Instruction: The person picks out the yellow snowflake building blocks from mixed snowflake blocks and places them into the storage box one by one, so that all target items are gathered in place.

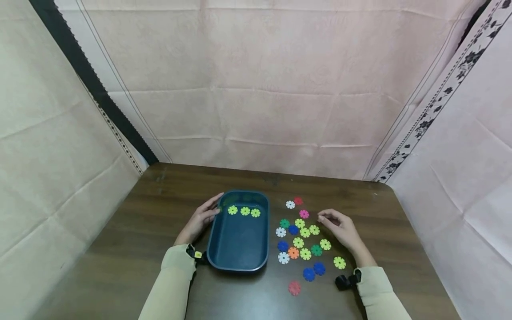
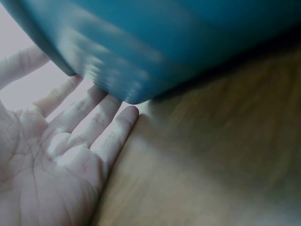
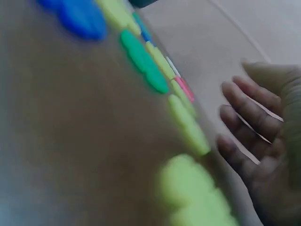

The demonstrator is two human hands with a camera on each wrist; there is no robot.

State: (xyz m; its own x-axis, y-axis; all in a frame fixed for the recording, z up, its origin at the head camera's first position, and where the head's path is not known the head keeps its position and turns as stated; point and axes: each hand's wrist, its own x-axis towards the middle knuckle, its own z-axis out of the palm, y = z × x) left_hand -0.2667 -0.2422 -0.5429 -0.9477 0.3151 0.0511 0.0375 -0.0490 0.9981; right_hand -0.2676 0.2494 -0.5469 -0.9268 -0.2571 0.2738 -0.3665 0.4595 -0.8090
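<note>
A dark blue rectangular tray (image 1: 238, 249) stands on the table, with three yellow-green flower-shaped discs (image 1: 245, 211) in a row near its far end. My left hand (image 1: 202, 216) rests against the tray's left side near the far corner. In the left wrist view its fairly straight fingers (image 2: 106, 115) touch the outer wall. To the right of the tray lie loose flower-shaped discs in several colours. Over the right edge of that group hovers my right hand (image 1: 339, 226), its fingers loosely bent with nothing seen between them. Nearest to it is a yellow-green disc (image 1: 314, 230).
Green (image 1: 316, 250), blue (image 1: 319, 268), white (image 1: 283, 258), orange (image 1: 294, 253), pink (image 1: 304, 214) and red (image 1: 294, 288) discs lie scattered on the brown wooden table (image 1: 120, 249). Pale cloth (image 1: 260, 89) hangs behind the table and at both sides.
</note>
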